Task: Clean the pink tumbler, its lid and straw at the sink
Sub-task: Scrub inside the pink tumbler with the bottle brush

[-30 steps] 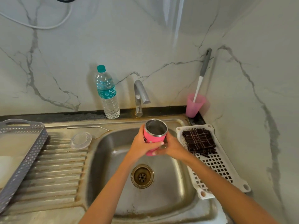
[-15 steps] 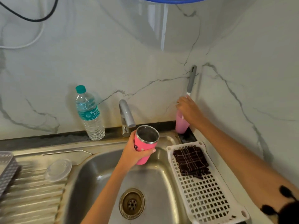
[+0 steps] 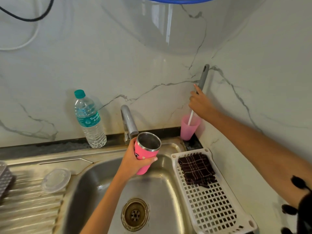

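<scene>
The left hand [image 3: 133,159] is wrapped around the pink tumbler [image 3: 146,152], holding it tilted over the sink [image 3: 94,188], just below the tap [image 3: 129,123]. The tumbler's mouth faces up and toward the camera; its steel inside looks empty. The right hand [image 3: 200,103] reaches up to the far corner and is closed around the brush [image 3: 201,81], gripping where the grey handle meets the white shaft. Below that hand, the shaft runs down into a pink cup [image 3: 188,129], which stands in the corner; the cup's other contents cannot be made out. Between the two hands and nearer the camera lies a white tray [image 3: 219,208] with a dark checked cloth [image 3: 196,169] on its far end. Left of the left hand, a clear lid [image 3: 55,179] rests on the drainboard, and a water bottle [image 3: 89,120], partly filled, stands against the wall.
</scene>
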Available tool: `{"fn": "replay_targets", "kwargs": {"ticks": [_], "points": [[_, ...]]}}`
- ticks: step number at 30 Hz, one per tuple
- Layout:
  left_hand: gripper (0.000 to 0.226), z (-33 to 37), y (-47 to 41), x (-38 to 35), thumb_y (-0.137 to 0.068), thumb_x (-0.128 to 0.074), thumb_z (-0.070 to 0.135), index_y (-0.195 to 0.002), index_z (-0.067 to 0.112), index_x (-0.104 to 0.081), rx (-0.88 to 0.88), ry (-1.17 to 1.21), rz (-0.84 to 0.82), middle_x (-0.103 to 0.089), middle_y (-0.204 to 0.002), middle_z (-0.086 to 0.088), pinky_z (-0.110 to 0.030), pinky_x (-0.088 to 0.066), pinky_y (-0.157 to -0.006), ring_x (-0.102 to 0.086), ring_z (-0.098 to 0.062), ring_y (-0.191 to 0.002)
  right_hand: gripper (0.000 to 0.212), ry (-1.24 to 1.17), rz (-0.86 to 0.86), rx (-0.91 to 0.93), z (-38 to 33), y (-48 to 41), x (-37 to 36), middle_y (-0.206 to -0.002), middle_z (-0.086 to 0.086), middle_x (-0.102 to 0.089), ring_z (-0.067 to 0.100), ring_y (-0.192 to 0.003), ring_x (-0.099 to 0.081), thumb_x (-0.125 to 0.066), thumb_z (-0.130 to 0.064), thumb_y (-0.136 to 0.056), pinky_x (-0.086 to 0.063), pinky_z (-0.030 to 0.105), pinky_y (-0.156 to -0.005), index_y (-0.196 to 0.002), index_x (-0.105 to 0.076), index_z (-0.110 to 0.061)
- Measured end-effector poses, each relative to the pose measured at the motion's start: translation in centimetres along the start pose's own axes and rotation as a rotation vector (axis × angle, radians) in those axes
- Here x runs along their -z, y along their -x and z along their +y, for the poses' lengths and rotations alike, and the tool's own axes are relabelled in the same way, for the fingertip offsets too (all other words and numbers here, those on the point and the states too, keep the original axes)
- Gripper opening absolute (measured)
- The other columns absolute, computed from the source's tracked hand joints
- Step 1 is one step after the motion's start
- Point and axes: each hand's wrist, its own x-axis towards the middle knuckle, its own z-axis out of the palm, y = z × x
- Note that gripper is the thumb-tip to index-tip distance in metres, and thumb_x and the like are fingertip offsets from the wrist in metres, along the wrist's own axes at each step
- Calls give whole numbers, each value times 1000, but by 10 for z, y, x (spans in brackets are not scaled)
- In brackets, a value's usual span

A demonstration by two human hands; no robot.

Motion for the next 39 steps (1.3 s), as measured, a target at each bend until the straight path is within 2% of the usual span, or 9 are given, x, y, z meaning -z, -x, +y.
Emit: {"fn": "replay_targets", "kwargs": {"ticks": [5, 12, 16, 23, 26, 28, 31, 35, 39], "points": [[87, 9, 20, 9, -47, -89, 42, -122, 43, -44, -27, -14, 16, -62, -111, 24, -22, -57, -74, -62, -4, -105, 11, 4, -24, -129, 31, 12, 27, -91, -2, -68, 24, -113, -55, -66, -12, -86, -5, 55, -119, -93, -72, -19], [82, 17, 48, 21, -58, -92, 15, -120, 42, -45, -37, -23, 68, -62, -114, 16, -20, -56, -70, -63, -11, -103, 10, -66, 14, -278, 65, 39, 75, -86, -5, -64, 23, -110, -52, -63, -17, -88, 2, 55, -118, -93, -71, -21], [85, 23, 61, 28, -47, -91, 37, -118, 43, -45, -23, -10, 55, -63, -113, 15, -17, -54, -66, -64, -7, -98, 7, -143, 48, -400, 74, 67, 104, -87, -2, -62, 26, -113, -50, -63, -19, -88, 2, 56, -118, -91, -70, -19], [90, 18, 84, 46, -39, -88, 48, -118, 46, -45, -12, -46, 67, -64, -113, 16, -21, -56, -68, -64, -8, -100, 11, -457, 118, -561, 51, 122, 128, -77, 2, -50, 31, -114, -49, -59, -9, -87, 3, 59, -117, -90, -68, -16], [94, 10, 93, 55, -35, -87, 51, -119, 44, -45, -5, -70, 92, -63, -113, 14, -19, -55, -67, -64, -11, -100, 17, -573, 109, -542, 19, 143, 120, -81, -3, -57, 28, -109, -51, -58, -13, -89, 5, 56, -116, -95, -70, -23], [100, 5, 99, 60, -31, -87, 55, -121, 42, -44, 2, -95, 102, -62, -114, 14, -19, -54, -67, -63, -13, -100, 17, -713, 111, -498, -10, 158, 112, -83, -4, -60, 25, -102, -53, -57, -15, -91, -18, 50, -114, -97, -71, -23], [104, -3, 106, 67, -32, -91, 60, -123, 41, -44, -3, -137, 104, -60, -117, 15, -19, -54, -72, -62, -13, -102, 14, -989, 85, -394, -58, 181, 99, -78, -4, -57, 19, -84, -53, -58, -19, -91, -42, 32, -86, -97, -70, -21], [92, -16, 114, 77, -48, -96, 30, -120, 47, -42, -10, -229, 103, -58, -119, 19, -9, -50, -77, -59, -6, -108, 24, -1250, 91, -256, -109, 201, 86, -89, -3, -69, 18, -84, -63, -54, -19, -92, -42, 25, -70, -106, -71, -27], [101, -32, 117, 90, -43, -91, 48, -131, 40, -44, 8, -311, 86, -57, -126, 18, -23, -51, -92, -57, -3, -114, 22, -1314, 143, -144, -139, 211, 85, -95, -3, -66, 20, -83, -63, -45, -28, -98, -39, 26, -65, -109, -63, -22]]}}
